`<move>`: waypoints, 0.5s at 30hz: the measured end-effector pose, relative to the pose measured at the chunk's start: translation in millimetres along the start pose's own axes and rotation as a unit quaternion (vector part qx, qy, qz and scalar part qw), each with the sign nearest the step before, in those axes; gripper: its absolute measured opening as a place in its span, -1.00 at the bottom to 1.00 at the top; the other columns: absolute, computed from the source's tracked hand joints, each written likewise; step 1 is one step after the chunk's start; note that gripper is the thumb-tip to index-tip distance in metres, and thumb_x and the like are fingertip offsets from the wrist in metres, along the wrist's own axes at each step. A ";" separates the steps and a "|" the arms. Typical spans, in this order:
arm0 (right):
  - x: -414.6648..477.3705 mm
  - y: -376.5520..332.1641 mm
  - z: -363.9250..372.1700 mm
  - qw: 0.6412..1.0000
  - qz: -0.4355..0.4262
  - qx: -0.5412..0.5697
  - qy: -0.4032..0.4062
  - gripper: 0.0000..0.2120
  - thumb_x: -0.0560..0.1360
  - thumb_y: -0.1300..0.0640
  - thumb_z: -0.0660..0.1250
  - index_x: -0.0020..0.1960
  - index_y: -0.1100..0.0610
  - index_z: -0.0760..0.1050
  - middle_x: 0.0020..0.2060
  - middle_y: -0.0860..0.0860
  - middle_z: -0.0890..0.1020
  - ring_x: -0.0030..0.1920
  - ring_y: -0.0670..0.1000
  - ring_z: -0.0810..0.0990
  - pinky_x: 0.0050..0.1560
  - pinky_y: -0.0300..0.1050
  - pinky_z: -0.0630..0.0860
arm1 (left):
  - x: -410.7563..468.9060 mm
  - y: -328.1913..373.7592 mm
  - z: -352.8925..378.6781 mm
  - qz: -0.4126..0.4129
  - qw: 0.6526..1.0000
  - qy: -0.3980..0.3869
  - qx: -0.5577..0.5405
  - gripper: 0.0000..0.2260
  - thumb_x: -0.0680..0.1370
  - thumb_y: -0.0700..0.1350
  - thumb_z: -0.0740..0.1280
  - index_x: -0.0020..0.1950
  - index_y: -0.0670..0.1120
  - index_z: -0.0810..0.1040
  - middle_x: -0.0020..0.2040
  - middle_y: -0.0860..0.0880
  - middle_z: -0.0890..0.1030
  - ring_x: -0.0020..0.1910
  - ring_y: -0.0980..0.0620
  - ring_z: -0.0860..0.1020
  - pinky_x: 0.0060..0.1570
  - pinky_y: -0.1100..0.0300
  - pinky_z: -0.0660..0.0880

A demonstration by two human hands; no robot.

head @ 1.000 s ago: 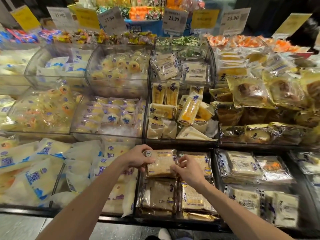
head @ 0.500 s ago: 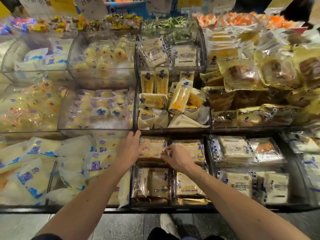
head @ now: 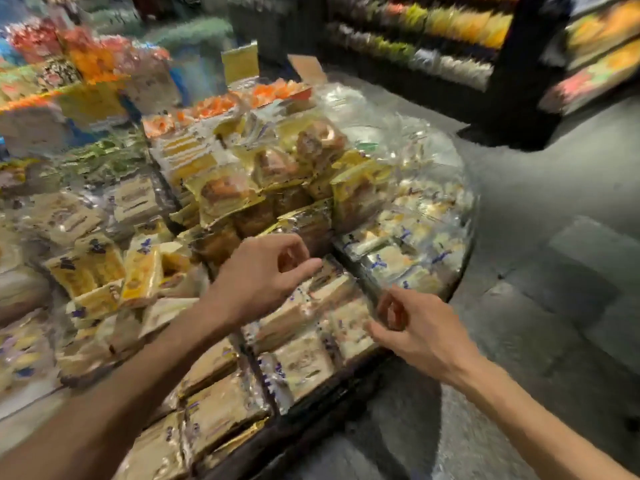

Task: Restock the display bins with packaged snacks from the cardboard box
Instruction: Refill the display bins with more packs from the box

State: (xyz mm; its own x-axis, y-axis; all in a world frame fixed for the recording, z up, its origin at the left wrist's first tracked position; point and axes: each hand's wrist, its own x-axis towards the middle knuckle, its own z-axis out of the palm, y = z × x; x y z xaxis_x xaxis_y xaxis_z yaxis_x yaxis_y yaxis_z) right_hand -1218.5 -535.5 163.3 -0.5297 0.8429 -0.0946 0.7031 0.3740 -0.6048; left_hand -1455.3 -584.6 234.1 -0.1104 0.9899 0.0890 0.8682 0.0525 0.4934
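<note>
Nearest me: both forearms reach over the front row of bins (head: 329, 398). Left hand (head: 263, 275) hovers above the flat snack packs (head: 304, 365), fingers loosely curled, nothing in it afaict. Right hand (head: 419, 329) sits at the outer edge of the same row, thumb + forefinger nearly meeting, also empty, though the pic is smeared so not 100%. Packs in that front bin lie flat, side by side, looks full. Behind them: heap of yellow-wrapped cakes (head: 242, 192) piled high, clear curved end bin (head: 415, 258) to the right w/ pale packs. Further back orange packets and price cards (head: 239, 62), then dark shelves (head: 450, 39) across the floor (head: 554, 237). Cardboard box: not in view. My read: between placements, hands free, this bin done. Next move needs locating the box, prob off to the right, grabbing another batch w/ both hands, then picking a bin w/ room.
</note>
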 end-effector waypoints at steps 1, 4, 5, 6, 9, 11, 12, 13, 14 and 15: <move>-19.3 30.9 -20.9 0.999 0.033 0.000 0.024 -0.72 0.42 -0.22 0.43 -0.13 -0.04 0.47 -0.34 -0.11 0.53 -0.31 -0.13 0.50 -0.30 -0.27 0.38 | 16.9 36.8 23.0 0.041 0.999 -0.019 -0.016 -0.77 0.53 0.16 0.39 -0.20 0.05 0.54 -0.35 0.12 0.53 -0.37 0.20 0.43 -0.32 0.18 0.39; -84.1 126.6 -75.0 0.988 0.130 0.010 0.089 -0.71 0.41 -0.15 0.47 0.07 -0.08 0.56 -0.24 -0.17 0.55 -0.18 -0.09 0.56 -0.05 -0.09 0.51 | 59.3 151.2 110.9 0.164 0.982 -0.094 -0.029 -0.80 0.52 0.17 0.40 -0.05 0.05 0.60 -0.24 0.15 0.55 -0.24 0.13 0.53 -0.19 0.13 0.47; -106.3 158.8 -90.2 0.980 0.158 0.009 0.118 -0.68 0.42 -0.14 0.47 0.13 -0.09 0.56 -0.21 -0.18 0.55 -0.14 -0.10 0.55 -0.01 -0.12 0.49 | 70.5 189.9 143.0 0.203 0.972 -0.114 -0.024 -0.79 0.52 0.16 0.40 0.01 0.05 0.60 -0.18 0.16 0.54 -0.15 0.09 0.55 -0.11 0.12 0.48; -128.3 190.2 -104.9 0.971 0.190 0.011 0.145 -0.68 0.44 -0.13 0.47 0.15 -0.08 0.56 -0.18 -0.19 0.55 -0.10 -0.12 0.56 0.00 -0.15 0.46 | 79.8 229.0 175.3 0.240 0.962 -0.131 -0.019 -0.77 0.53 0.15 0.41 0.07 0.04 0.60 -0.13 0.15 0.54 -0.08 0.07 0.55 -0.05 0.13 0.46; -190.9 272.8 -140.3 0.934 0.300 0.022 0.194 -0.71 0.50 -0.08 0.42 0.18 -0.02 0.54 -0.09 -0.14 0.59 0.04 -0.03 0.60 0.03 -0.12 0.43 | 93.5 335.4 265.2 0.329 0.926 -0.183 -0.016 -0.72 0.55 0.13 0.39 0.15 -0.01 0.59 0.00 0.05 0.59 0.01 0.04 0.55 -0.03 0.22 0.35; -225.2 321.0 -158.9 0.896 0.367 0.048 0.246 -0.72 0.53 -0.04 0.39 0.21 -0.01 0.51 -0.08 -0.11 0.63 0.01 -0.02 0.61 -0.02 -0.10 0.45 | 97.6 397.1 320.6 0.359 0.906 -0.222 -0.015 -0.74 0.56 0.11 0.38 0.14 -0.02 0.58 0.01 0.02 0.62 0.01 -0.01 0.57 0.00 0.16 0.41; -239.6 343.0 -166.5 0.875 0.392 0.071 0.274 -0.72 0.54 -0.02 0.39 0.22 -0.01 0.49 -0.13 -0.11 0.64 -0.07 -0.05 0.61 -0.10 -0.14 0.45 | 98.3 425.0 346.3 0.365 0.898 -0.247 -0.023 -0.77 0.56 0.10 0.38 0.11 -0.01 0.58 -0.01 0.02 0.63 -0.03 -0.01 0.59 0.00 0.11 0.47; -252.5 363.2 -174.6 0.855 0.416 0.094 0.294 -0.72 0.54 0.00 0.39 0.22 -0.02 0.47 -0.19 -0.12 0.64 -0.14 -0.10 0.60 -0.18 -0.18 0.42 | 98.4 450.9 371.5 0.369 0.888 -0.272 -0.035 -0.80 0.56 0.09 0.38 0.08 0.00 0.58 -0.05 0.04 0.65 -0.07 0.01 0.60 -0.02 0.08 0.50; -263.7 383.3 -182.7 0.839 0.436 0.108 0.308 -0.73 0.54 0.00 0.39 0.21 -0.04 0.46 -0.23 -0.12 0.63 -0.18 -0.12 0.60 -0.21 -0.20 0.40 | 98.5 475.7 395.4 0.372 0.879 -0.295 -0.042 -0.82 0.56 0.09 0.38 0.06 0.01 0.58 -0.09 0.07 0.65 -0.10 0.03 0.60 -0.05 0.07 0.52; -273.8 404.7 -191.1 0.824 0.456 0.113 0.316 -0.75 0.54 0.00 0.39 0.18 -0.05 0.46 -0.25 -0.12 0.63 -0.17 -0.11 0.60 -0.20 -0.17 0.41 | 99.2 499.2 418.8 0.380 0.870 -0.312 -0.045 -0.84 0.55 0.08 0.39 0.03 0.02 0.58 -0.13 0.08 0.65 -0.11 0.04 0.60 -0.07 0.07 0.54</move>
State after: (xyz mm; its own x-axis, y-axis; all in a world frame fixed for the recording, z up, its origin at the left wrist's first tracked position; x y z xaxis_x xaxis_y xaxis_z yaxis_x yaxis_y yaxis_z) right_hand -698.3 -541.0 95.6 0.5735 0.7937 -0.2028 0.5284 -0.5476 -0.6487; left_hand -830.3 -405.1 126.9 0.7867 0.6149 -0.0545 0.5319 -0.6304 0.5654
